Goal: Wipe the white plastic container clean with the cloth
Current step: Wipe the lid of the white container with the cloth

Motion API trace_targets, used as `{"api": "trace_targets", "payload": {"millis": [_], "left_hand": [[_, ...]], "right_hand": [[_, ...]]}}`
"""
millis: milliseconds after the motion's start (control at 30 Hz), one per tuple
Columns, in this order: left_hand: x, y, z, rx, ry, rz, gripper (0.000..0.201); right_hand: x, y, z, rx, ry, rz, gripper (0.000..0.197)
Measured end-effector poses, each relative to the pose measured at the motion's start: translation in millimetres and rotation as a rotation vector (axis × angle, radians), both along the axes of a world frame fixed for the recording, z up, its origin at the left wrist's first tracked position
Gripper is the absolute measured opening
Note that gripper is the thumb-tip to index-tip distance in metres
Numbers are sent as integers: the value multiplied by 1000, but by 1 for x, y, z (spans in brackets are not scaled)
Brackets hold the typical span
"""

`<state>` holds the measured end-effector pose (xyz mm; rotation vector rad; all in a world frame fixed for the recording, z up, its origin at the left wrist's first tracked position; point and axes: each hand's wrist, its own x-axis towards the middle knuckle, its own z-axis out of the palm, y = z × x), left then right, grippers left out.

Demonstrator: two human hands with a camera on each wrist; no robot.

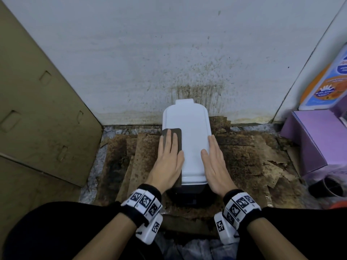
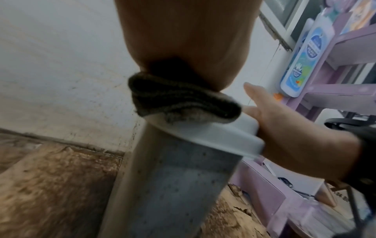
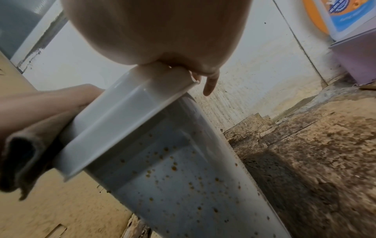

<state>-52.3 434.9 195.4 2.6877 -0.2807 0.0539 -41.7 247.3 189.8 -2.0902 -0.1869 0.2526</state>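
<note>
A tall white plastic container (image 1: 189, 139) with a white lid stands on the floor against the wall. Its side (image 3: 183, 185) is speckled with brown spots. My left hand (image 1: 167, 152) lies flat with straight fingers on a dark grey-brown cloth (image 1: 177, 135), pressing it onto the left part of the lid. From the left wrist, the folded cloth (image 2: 179, 99) shows squeezed between palm and lid (image 2: 213, 133). My right hand (image 1: 214, 158) rests flat along the lid's right edge, fingers straight, steadying it.
Stained, peeling brown cardboard (image 1: 244, 158) covers the floor. A spattered white wall (image 1: 169, 62) is right behind the container. Flat cardboard (image 1: 37, 109) leans at the left. A purple box (image 1: 315, 139), a blue-orange bottle (image 1: 328, 81) and a dark round tub (image 1: 326, 186) sit at the right.
</note>
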Motion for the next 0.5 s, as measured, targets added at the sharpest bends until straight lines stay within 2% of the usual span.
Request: {"api": "trace_targets", "payload": {"millis": [100,200,367,433,500], "left_hand": [[-10,4,-16,242,-104,-134,30],[-9,0,-10,319,-96,-130,36],[8,0,-5,275,-96,-140,52],[26,2,4,112,-5,-51,63],[47,7,10,53,58,-34,65]], "right_hand": [[0,1,0,5,2,1,69],[0,0,0,4,-6,2,71],[1,0,0,9,0,0,70],[1,0,0,9,8,4,69],[1,0,1,6,11,15,67]]}}
